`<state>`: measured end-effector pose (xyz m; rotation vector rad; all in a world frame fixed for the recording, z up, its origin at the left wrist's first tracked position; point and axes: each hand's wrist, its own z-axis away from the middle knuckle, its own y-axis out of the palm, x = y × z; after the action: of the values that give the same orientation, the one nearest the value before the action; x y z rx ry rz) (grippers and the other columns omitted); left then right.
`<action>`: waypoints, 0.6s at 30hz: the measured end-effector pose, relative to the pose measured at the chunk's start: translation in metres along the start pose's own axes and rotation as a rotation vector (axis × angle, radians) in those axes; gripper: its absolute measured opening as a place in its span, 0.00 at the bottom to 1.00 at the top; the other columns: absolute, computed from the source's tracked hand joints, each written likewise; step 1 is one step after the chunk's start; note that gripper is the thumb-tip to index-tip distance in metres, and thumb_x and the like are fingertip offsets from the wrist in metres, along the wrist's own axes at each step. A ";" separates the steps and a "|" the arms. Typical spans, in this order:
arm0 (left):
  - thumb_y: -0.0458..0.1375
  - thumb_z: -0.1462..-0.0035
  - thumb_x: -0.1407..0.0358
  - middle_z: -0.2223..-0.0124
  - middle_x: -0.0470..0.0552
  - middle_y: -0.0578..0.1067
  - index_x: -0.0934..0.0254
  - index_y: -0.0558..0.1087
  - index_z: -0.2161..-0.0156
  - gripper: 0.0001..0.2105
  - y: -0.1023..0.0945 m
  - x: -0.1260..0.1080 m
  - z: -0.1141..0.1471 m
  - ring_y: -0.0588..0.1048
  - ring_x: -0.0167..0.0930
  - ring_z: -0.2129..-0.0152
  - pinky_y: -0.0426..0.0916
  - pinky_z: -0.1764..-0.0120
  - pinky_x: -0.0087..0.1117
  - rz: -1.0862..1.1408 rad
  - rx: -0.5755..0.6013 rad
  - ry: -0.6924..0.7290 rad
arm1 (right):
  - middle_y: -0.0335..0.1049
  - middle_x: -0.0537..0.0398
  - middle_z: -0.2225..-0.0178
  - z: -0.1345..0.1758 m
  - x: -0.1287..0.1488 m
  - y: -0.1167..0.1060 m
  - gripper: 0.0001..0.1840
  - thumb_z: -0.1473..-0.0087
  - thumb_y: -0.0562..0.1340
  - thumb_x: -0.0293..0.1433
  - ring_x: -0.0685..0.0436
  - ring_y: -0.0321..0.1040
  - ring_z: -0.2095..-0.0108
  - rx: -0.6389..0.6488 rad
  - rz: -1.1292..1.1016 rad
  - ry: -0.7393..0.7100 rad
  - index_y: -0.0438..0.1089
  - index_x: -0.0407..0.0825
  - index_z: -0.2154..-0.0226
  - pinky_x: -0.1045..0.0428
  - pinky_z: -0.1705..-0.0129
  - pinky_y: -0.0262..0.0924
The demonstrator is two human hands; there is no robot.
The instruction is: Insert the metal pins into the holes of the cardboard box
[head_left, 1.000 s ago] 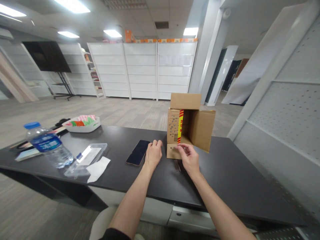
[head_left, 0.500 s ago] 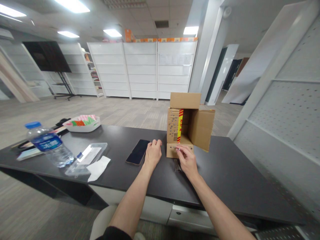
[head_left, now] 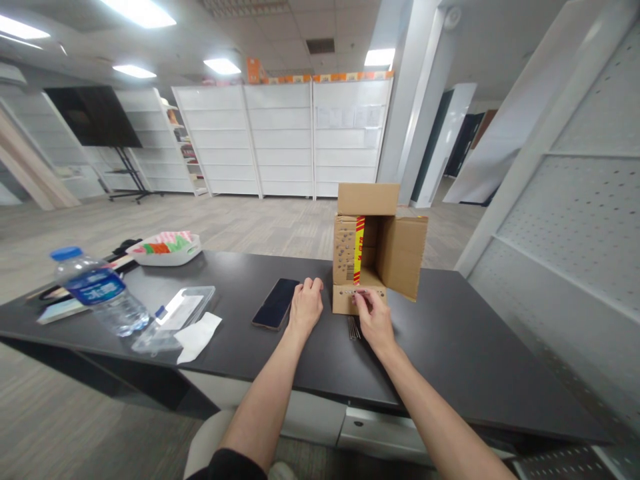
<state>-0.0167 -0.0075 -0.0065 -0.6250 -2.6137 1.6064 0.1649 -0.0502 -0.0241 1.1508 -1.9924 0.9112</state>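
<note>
A brown cardboard box [head_left: 345, 257] stands on the dark table with its opening towards me. Its lower front flap [head_left: 345, 305] hangs down and carries a row of small dark and light spots. My right hand [head_left: 376, 321] is at this flap, thumb and fingers pinched together; whatever is between the tips is too small to make out. Just below the flap lie several thin metal screws or nails [head_left: 354, 328], partly beside my right hand. My left hand [head_left: 306, 307] rests on the table with curled fingers, between the black phone [head_left: 275, 304] and the box, seemingly holding nothing.
Left on the table [head_left: 475, 360] are a tilted-looking water bottle [head_left: 103, 291], a clear plastic case [head_left: 175, 313], a white paper piece [head_left: 199, 337] and a white basket [head_left: 167, 257] with colourful contents. A perforated white panel [head_left: 565, 247] rises at the right.
My right hand's fingertips have shifted slightly at the flap, and the small light piece seen between them earlier is now harder to see. My left hand has stayed in place.
</note>
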 end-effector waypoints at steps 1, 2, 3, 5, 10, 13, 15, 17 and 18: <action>0.46 0.38 0.75 0.60 0.51 0.71 0.60 0.69 0.58 0.11 0.000 0.000 0.000 0.71 0.32 0.62 0.64 0.51 0.34 0.000 -0.001 0.000 | 0.76 0.47 0.61 0.000 -0.001 0.000 0.15 0.37 0.56 0.42 0.40 0.74 0.61 0.006 0.007 -0.004 0.69 0.49 0.58 0.45 0.55 0.67; 0.46 0.38 0.75 0.60 0.52 0.71 0.60 0.69 0.58 0.11 0.000 0.000 0.000 0.71 0.32 0.62 0.64 0.51 0.34 0.000 -0.001 -0.001 | 0.76 0.47 0.62 0.000 -0.002 0.001 0.14 0.37 0.55 0.42 0.40 0.74 0.61 0.011 0.019 -0.012 0.69 0.49 0.59 0.45 0.55 0.67; 0.46 0.38 0.74 0.59 0.52 0.71 0.60 0.69 0.58 0.11 0.000 0.000 0.000 0.71 0.32 0.62 0.64 0.51 0.34 -0.001 0.001 -0.004 | 0.76 0.48 0.62 -0.001 -0.002 0.001 0.14 0.37 0.55 0.41 0.39 0.73 0.61 0.015 0.035 -0.021 0.69 0.49 0.60 0.45 0.56 0.67; 0.46 0.38 0.74 0.59 0.52 0.71 0.60 0.69 0.58 0.11 0.000 0.000 0.000 0.71 0.32 0.62 0.64 0.51 0.34 -0.001 0.008 -0.010 | 0.76 0.48 0.63 -0.001 -0.002 0.001 0.13 0.37 0.55 0.41 0.39 0.73 0.61 0.021 0.073 -0.039 0.69 0.50 0.60 0.45 0.56 0.66; 0.46 0.38 0.75 0.59 0.52 0.71 0.60 0.69 0.58 0.12 0.000 -0.001 0.000 0.72 0.32 0.62 0.64 0.51 0.35 0.011 0.016 -0.015 | 0.76 0.49 0.63 -0.002 0.001 0.001 0.14 0.36 0.53 0.39 0.39 0.73 0.62 0.045 0.147 -0.062 0.69 0.50 0.60 0.46 0.57 0.66; 0.46 0.38 0.75 0.59 0.52 0.71 0.60 0.69 0.58 0.12 -0.001 -0.001 0.000 0.72 0.32 0.62 0.65 0.51 0.35 0.006 0.009 -0.016 | 0.75 0.48 0.63 -0.003 0.002 0.003 0.13 0.35 0.51 0.38 0.40 0.72 0.62 0.063 0.188 -0.088 0.68 0.50 0.60 0.46 0.58 0.66; 0.46 0.38 0.75 0.60 0.52 0.71 0.60 0.69 0.58 0.11 -0.001 -0.001 0.000 0.72 0.32 0.62 0.65 0.51 0.34 0.005 0.003 -0.015 | 0.75 0.47 0.63 -0.004 0.002 0.004 0.12 0.35 0.51 0.36 0.39 0.72 0.61 0.081 0.228 -0.128 0.68 0.50 0.60 0.46 0.57 0.65; 0.46 0.38 0.75 0.60 0.52 0.71 0.60 0.69 0.58 0.11 -0.001 -0.001 0.000 0.72 0.32 0.62 0.64 0.51 0.34 0.006 -0.001 -0.013 | 0.74 0.46 0.62 -0.005 0.001 0.005 0.12 0.35 0.50 0.34 0.38 0.71 0.60 0.090 0.270 -0.176 0.68 0.50 0.61 0.45 0.56 0.64; 0.46 0.38 0.75 0.60 0.52 0.71 0.60 0.69 0.58 0.11 -0.001 -0.001 0.000 0.72 0.32 0.62 0.64 0.51 0.34 0.008 -0.001 -0.012 | 0.74 0.45 0.62 -0.006 0.001 0.005 0.12 0.35 0.50 0.34 0.38 0.71 0.60 0.090 0.290 -0.197 0.68 0.50 0.61 0.44 0.55 0.64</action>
<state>-0.0160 -0.0085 -0.0057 -0.6278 -2.6243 1.6159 0.1611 -0.0444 -0.0211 1.0510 -2.3435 1.0767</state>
